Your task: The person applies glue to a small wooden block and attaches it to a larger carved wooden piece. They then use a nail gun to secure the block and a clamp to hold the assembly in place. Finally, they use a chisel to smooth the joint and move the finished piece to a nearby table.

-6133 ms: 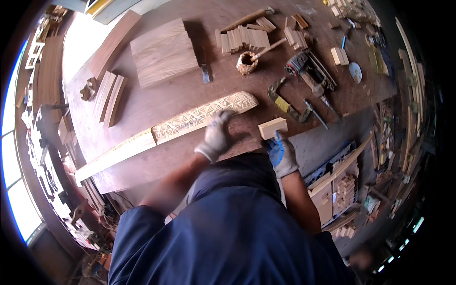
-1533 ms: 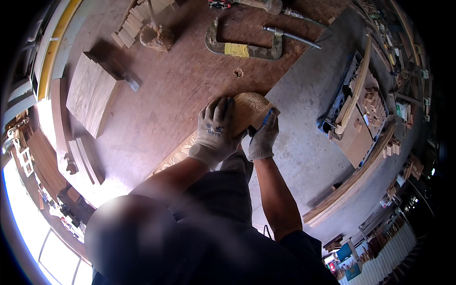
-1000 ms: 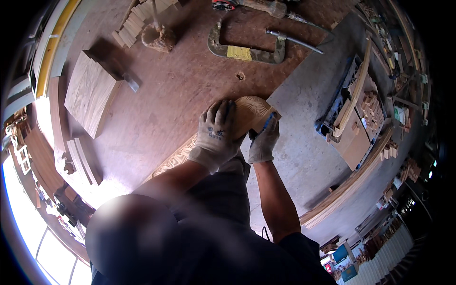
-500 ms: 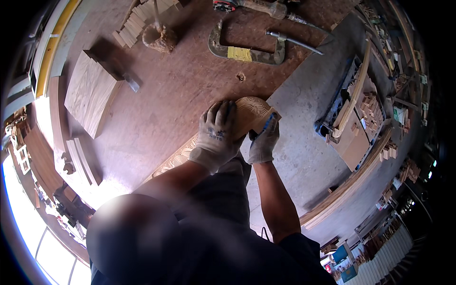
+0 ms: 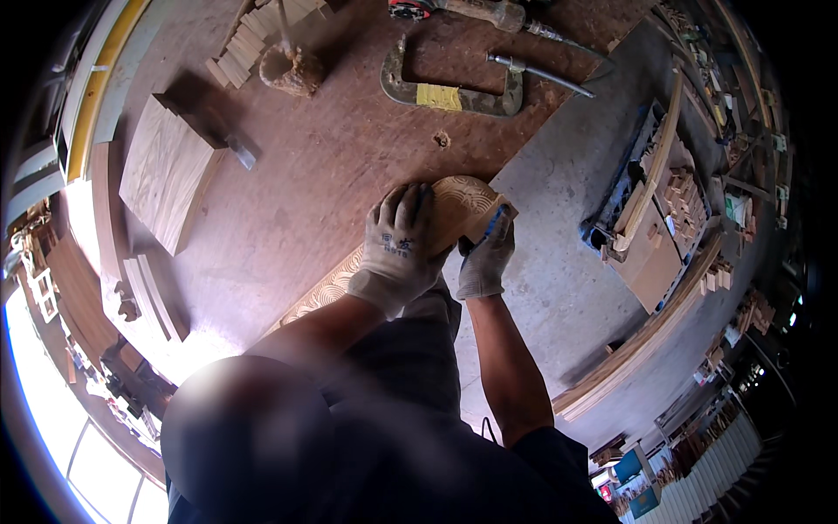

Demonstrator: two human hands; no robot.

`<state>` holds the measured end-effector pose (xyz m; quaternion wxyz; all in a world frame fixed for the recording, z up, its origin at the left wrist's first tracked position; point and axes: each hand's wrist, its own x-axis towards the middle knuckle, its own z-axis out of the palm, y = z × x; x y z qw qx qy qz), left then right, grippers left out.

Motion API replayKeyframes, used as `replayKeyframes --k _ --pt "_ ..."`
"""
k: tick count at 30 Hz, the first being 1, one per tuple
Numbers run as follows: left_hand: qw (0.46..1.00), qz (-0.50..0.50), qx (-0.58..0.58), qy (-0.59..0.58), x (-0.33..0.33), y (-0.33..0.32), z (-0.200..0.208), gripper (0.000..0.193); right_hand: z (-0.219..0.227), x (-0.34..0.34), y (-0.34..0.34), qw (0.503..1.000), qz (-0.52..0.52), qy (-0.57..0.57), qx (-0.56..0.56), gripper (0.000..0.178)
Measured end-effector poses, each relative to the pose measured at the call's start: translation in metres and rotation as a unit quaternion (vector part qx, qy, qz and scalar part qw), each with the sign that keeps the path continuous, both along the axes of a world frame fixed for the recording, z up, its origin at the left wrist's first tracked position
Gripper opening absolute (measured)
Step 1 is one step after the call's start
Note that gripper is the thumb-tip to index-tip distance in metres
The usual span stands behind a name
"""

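- Your left hand (image 5: 397,249), gloved, lies over the carved board (image 5: 325,288), fingers extended across it and close together; whether they grip its edges cannot be told.
- Your right hand (image 5: 486,258), also gloved, is closed on a pale wood block (image 5: 508,206), thumb along it; most of the block is hidden.
- Carved board slants across the near side of the brown bench (image 5: 332,148), under your left hand. Its rounded end, with curved line pattern, points up and right, near your right hand; your left forearm covers part of the other stretch.
- Beyond your hands, well apart: a C-shaped clamp (image 5: 439,97) with yellow wrapping. Metal rod (image 5: 546,77) just beside it.
- Power tool (image 5: 489,12) partly cut off at the upper rim.
- Upper left: crusted pot (image 5: 292,74) near a row of wood strips (image 5: 234,61).
- Far left: wide wood panel (image 5: 166,179), with a flat blade (image 5: 242,153) near its corner.
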<state>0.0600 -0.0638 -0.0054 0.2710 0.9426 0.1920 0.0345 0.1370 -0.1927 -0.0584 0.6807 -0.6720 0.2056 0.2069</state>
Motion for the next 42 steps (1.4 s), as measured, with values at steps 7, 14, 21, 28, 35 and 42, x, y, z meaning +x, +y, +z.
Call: replayKeyframes --k 7,14,21,28,35,42 --pt "1.0 0.003 0.005 -0.009 -0.001 -0.001 -0.003 0.091 0.001 0.001 0.0 1.0 0.009 -0.001 -0.016 0.062" --pt "1.0 0.003 -0.002 -0.004 0.0 0.0 0.0 0.09 -0.005 -0.001 -0.003 0.999 0.011 -0.022 -0.024 0.06" --pt "1.0 0.003 -0.002 0.004 -0.002 0.0 -0.001 0.092 0.002 -0.001 0.002 1.0 -0.009 0.003 -0.008 0.059" --pt "1.0 0.005 -0.016 0.017 -0.001 -0.001 0.002 0.096 0.008 0.002 0.008 1.0 -0.015 0.009 0.003 0.059" --pt "1.0 0.013 -0.017 0.008 0.005 -0.004 0.0 0.103 -0.008 0.006 -0.017 0.998 0.003 0.036 0.045 0.07" --pt "0.99 0.038 0.017 0.133 -0.019 -0.014 0.017 0.104 -0.007 -0.006 -0.051 0.987 0.008 0.141 0.081 0.082"
